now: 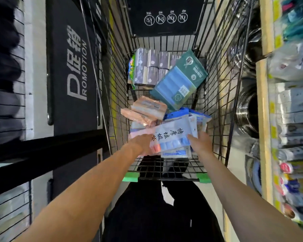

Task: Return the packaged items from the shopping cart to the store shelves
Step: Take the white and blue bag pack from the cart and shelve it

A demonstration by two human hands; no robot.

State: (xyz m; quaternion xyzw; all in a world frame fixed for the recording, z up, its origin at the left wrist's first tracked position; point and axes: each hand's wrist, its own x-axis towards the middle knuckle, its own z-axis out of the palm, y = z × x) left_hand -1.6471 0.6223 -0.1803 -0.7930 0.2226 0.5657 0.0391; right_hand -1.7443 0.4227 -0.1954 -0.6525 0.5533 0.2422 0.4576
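Left hand: reaches over the cart's near rim; its grip is closed on the pink-edged packets at the left of the pile, fingers mostly hidden beneath them, likely to lift from below.
Right hand: grip closed on the right edge of the white-and-blue packet, thumb on top; both hands seem to gather a flat stack together so it does not slide.
Shopping cart: wire basket; the packets lie at its near end.
Orange packets: just beyond, loosely piled.
Green box: tilted against the right wall.
Grey rolls pack: at the far end.
Store shelves: along the right, within reach for restocking.
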